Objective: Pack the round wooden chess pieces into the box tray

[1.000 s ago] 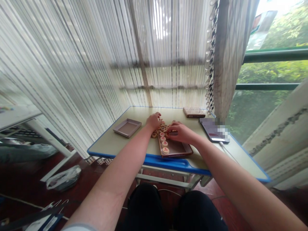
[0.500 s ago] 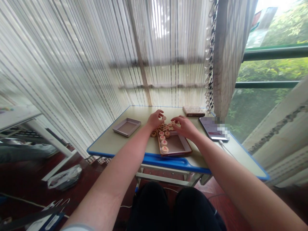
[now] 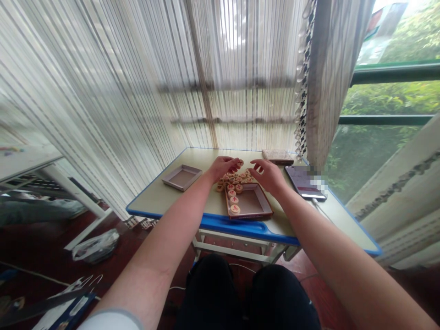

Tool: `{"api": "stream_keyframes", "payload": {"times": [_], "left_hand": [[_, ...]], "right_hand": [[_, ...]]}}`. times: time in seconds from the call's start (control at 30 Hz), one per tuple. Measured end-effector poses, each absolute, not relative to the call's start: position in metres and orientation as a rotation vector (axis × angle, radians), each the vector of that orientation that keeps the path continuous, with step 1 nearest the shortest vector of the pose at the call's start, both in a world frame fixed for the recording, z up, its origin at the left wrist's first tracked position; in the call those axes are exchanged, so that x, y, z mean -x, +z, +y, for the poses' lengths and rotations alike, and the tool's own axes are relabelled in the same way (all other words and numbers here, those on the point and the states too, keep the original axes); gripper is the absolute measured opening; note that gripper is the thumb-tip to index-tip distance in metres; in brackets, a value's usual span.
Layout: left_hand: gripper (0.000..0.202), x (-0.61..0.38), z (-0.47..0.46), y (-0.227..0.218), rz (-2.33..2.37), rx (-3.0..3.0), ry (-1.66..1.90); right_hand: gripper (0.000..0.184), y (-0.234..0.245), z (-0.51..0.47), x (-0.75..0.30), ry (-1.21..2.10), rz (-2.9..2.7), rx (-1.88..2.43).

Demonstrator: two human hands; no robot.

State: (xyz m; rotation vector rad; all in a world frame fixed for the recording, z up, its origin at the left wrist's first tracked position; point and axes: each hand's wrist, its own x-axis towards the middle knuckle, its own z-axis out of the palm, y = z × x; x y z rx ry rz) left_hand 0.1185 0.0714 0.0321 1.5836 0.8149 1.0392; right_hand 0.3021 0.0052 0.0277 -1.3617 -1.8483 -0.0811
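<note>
Held in the fingertips of my left hand (image 3: 222, 167) is a round wooden Chinese chess piece (image 3: 240, 162), raised above the pile. My right hand (image 3: 267, 174) is just across from it, fingers bent and apart, with nothing visible in them. Below both hands lies a heap of chess pieces (image 3: 239, 177), partly hidden by the left hand. Closer to me is an open box tray (image 3: 256, 215), where several pieces with red characters, such as the one at the front (image 3: 235, 209), line the left side and far corner.
A shallow empty box lid (image 3: 182, 178) lies on the left of the blue-edged table (image 3: 158, 201). At the back right is a flat box (image 3: 277, 157). A phone (image 3: 304, 183) with a white cable lies on the right. String curtains hang behind the table.
My left hand has moved slightly right, bringing its chess piece toward my right hand. My right hand has lifted off the pile and its fingers are now apart. The view has shifted slightly.
</note>
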Motion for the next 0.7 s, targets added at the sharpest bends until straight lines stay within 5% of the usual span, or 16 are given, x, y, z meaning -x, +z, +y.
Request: {"api": "stream_keyframes", "payload": {"times": [0.7], "left_hand": [[0.026, -0.122, 0.055, 0.044, 0.648, -1.542, 0.911]], "right_hand": [[0.024, 0.036, -0.004, -0.3, -0.174, -1.823, 1.166]]}}
